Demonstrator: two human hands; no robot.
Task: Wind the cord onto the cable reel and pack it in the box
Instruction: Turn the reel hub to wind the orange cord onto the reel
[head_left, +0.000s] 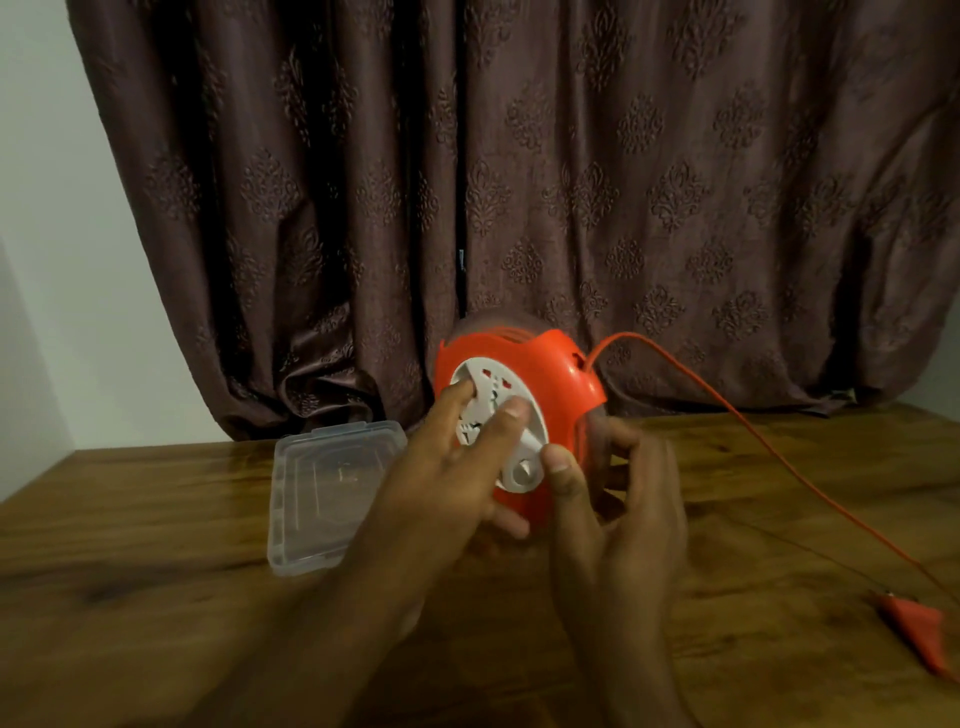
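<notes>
An orange cable reel (558, 387) with a white socket face (491, 387) is held up above the wooden table (156, 545). My left hand (441, 467) presses its fingers on the white face and cups the reel from below. My right hand (618, 509) has its thumb against the white crank handle (524, 462), with its fingers behind the reel's right side. An orange cord (753, 431) runs from the reel's upper right down across the table to an orange plug (919, 634) at the right edge. A clear plastic box (322, 499) lies to the left of the reel.
A brown patterned curtain (519, 182) hangs behind the table, its hem resting at the back edge. A pale wall (52, 260) is at the left.
</notes>
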